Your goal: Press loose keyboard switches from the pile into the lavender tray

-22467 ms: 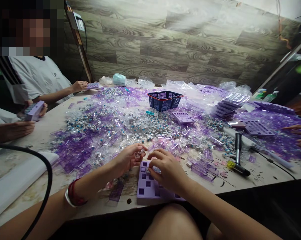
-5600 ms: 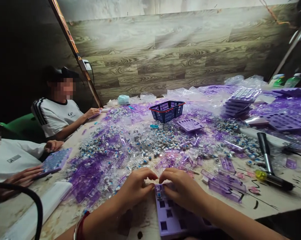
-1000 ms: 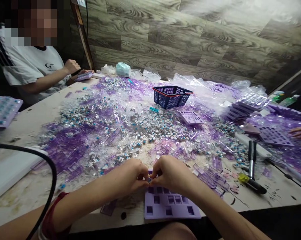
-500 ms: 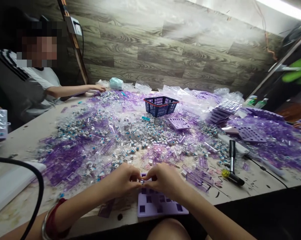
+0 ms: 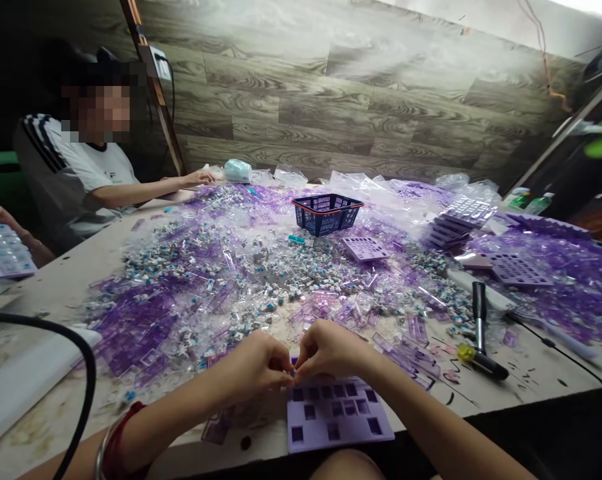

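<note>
My left hand (image 5: 261, 360) and my right hand (image 5: 331, 350) meet with fingertips pinched together. Between them is a tiny part, mostly hidden by the fingers, with only a bluish glint showing. Under the hands, at the table's front edge, lies a light purple plate (image 5: 321, 427) with rows of square holes. My right wrist and fingers cover part of its far side. My fingertips are over its far left corner; whether the part touches the plate I cannot tell. Just beyond spread many loose small white-and-blue parts (image 5: 265, 267) and clear purple pieces (image 5: 141, 327).
A dark basket (image 5: 328, 217) stands mid-table, near another holed plate (image 5: 365, 249). A black-handled hammer (image 5: 479, 320) lies to the right, with stacked plates (image 5: 461, 220) behind. A black cable (image 5: 83, 360) arcs at left. A co-worker (image 5: 81, 173) sits far left; another person's hand (image 5: 1, 217) holds a filled plate.
The view has shifted, so everything sits further right and slightly lower. My hands stay pinched together at the plate's far left. At the left edge, another person's hand has come into view.
</note>
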Available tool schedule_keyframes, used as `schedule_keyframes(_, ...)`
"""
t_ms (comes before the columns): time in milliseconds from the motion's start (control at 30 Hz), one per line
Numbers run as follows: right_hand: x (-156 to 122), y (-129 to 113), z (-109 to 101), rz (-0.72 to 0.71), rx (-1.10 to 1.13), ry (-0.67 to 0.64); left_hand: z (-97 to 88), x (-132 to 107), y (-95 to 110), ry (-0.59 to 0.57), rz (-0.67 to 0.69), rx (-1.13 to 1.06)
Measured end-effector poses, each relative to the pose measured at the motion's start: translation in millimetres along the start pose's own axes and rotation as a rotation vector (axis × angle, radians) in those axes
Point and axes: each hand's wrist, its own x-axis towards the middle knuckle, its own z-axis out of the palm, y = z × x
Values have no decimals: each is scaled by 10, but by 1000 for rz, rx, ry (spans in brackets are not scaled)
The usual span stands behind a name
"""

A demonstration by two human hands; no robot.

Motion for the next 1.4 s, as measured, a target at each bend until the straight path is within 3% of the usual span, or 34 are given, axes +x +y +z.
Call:
schedule_keyframes(100, 78, 49, -27, 9, 78, -87, -3, -7, 12, -15, 4, -30)
schedule_keyframes(433, 45, 87, -14, -108, 97, -75, 18, -13, -58, 12, 96, -4)
schedule_keyframes(500, 28, 57, -42, -175, 4, -4, -38, 0, -78, 13, 172, 44)
schedule_keyframes(567, 56, 9, -63, -222, -97, 153, -143, 20, -107, 98, 224, 158)
schedule_keyframes(667, 211, -70, -50, -252, -207, 454, -360, 76, -212, 431, 207, 372)
schedule_keyframes(767, 442, -114, 13, -299, -296, 574, -541, 167, -401, 633, 193, 436)
schedule_keyframes(900, 660, -115, 77, -326, -403, 584, -608, 296, -639, 634, 265, 453)
schedule_keyframes(1033, 716, -96, 79, -286, -466, 611, -586, 346, -745, 625, 298, 448)
schedule_keyframes(1200, 736, -95, 83, -243, -514, 626, -609, 310, -737, 659, 306, 399)
schedule_keyframes(1400, 775, -108, 104, -199, -538, 644, -621, 263, -585, 713, 361, 319)
